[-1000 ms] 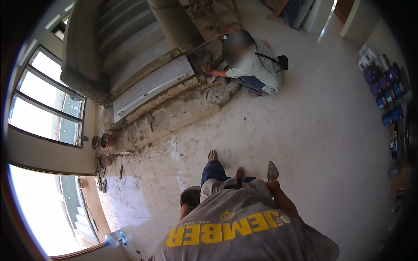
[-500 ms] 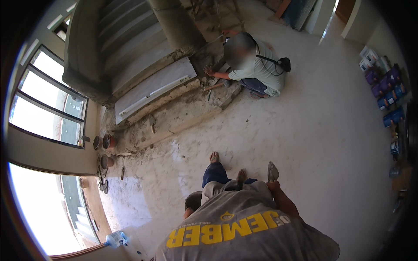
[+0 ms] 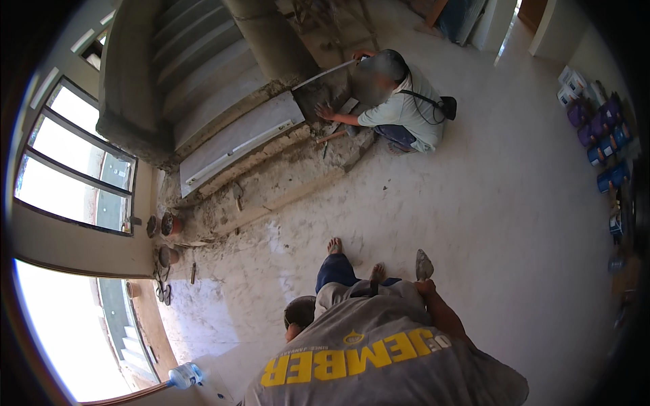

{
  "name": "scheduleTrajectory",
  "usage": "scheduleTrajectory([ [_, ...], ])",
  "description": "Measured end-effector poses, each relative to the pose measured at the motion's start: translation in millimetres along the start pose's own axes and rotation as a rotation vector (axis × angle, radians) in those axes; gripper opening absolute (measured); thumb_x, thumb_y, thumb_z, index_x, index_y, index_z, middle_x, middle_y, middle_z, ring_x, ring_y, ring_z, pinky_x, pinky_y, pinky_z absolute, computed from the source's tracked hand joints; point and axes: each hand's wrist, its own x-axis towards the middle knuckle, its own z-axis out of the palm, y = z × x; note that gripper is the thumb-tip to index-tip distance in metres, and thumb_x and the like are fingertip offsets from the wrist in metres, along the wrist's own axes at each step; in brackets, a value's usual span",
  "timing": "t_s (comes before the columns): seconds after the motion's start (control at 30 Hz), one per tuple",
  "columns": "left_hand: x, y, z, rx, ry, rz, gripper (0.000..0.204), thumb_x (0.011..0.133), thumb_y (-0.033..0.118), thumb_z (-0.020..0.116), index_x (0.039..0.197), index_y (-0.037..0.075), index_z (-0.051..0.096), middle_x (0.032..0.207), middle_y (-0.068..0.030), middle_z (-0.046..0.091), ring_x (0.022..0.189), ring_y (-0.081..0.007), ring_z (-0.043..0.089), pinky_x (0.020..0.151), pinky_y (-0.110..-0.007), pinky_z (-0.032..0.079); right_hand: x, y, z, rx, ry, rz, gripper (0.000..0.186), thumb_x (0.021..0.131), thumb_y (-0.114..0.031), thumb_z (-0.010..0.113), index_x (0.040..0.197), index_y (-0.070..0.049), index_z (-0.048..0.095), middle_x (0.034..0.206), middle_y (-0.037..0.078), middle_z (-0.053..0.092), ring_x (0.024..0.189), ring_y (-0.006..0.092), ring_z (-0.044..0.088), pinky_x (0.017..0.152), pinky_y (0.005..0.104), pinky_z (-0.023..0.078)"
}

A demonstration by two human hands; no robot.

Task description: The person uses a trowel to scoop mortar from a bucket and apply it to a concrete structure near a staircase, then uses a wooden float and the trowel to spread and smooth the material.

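Neither of my hands shows in the head view. Right below me a person in a grey shirt with yellow lettering on the back (image 3: 379, 352) sits on the floor, seen from above and behind. Their dark-haired head (image 3: 299, 314) leans left, and their bare feet (image 3: 335, 245) stretch out ahead. That person's right hand (image 3: 426, 287) rests by a pointed trowel (image 3: 423, 264); whether it grips it I cannot tell. Farther off, a second person (image 3: 403, 105) crouches at the foot of a concrete stair (image 3: 203, 74), one hand on the mortar bed (image 3: 325, 111).
A pale slab (image 3: 237, 139) lies along the bottom step above a rough mortar strip (image 3: 271, 189). Small pots (image 3: 162, 227) stand by the window wall (image 3: 74, 176) on the left. Blue and purple containers (image 3: 602, 135) line the right wall. A blue-and-white object (image 3: 184, 374) sits at lower left.
The view has shifted slightly, so the crouching person and the stair sit a little lower and further right. The seated person below has barely moved.
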Motion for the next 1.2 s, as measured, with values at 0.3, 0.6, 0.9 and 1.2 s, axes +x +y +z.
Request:
scheduleTrajectory([
  [0.3,1,33,6,-0.004,-0.043,0.031,0.024,0.098,0.025,0.056,0.110,0.007,0.067,0.097,-0.0107,0.069,0.089,-0.0308,0.071,0.077,-0.049,0.055,32,47,12,-0.079,0.072,0.021,0.087,0.069,-0.053,0.073,0.127,0.011,0.063,0.128,0.031,0.065,0.123,0.0392,0.065,0.103,0.0426,0.053],
  [0.6,1,17,-18,-0.009,0.008,-0.009,0.024,0.098,0.025,0.057,0.111,0.008,0.066,0.097,-0.0104,0.068,0.089,-0.0306,0.071,0.077,-0.049,0.055,2,8,22,0.028,-0.010,0.022,0.071,0.067,-0.039,0.072,0.117,0.011,0.067,0.115,0.029,0.071,0.111,0.0397,0.070,0.097,0.0445,0.056],
  [0.9,12,45,-1,-0.030,-0.011,0.021,0.023,0.098,0.025,0.057,0.111,0.008,0.066,0.097,-0.0101,0.068,0.088,-0.0304,0.070,0.076,-0.048,0.055,4,13,22,-0.001,0.047,-0.024,0.072,0.070,-0.044,0.068,0.117,0.011,0.067,0.118,0.031,0.069,0.113,0.0410,0.068,0.097,0.0446,0.055],
  [1.2,22,107,22,0.023,-0.008,0.065,0.023,0.098,0.025,0.058,0.112,0.008,0.065,0.097,-0.0099,0.067,0.088,-0.0302,0.070,0.075,-0.048,0.055,15,22,23,-0.037,-0.002,-0.031,0.080,0.068,-0.048,0.071,0.123,0.010,0.065,0.124,0.030,0.068,0.120,0.0376,0.066,0.102,0.0404,0.053],
])
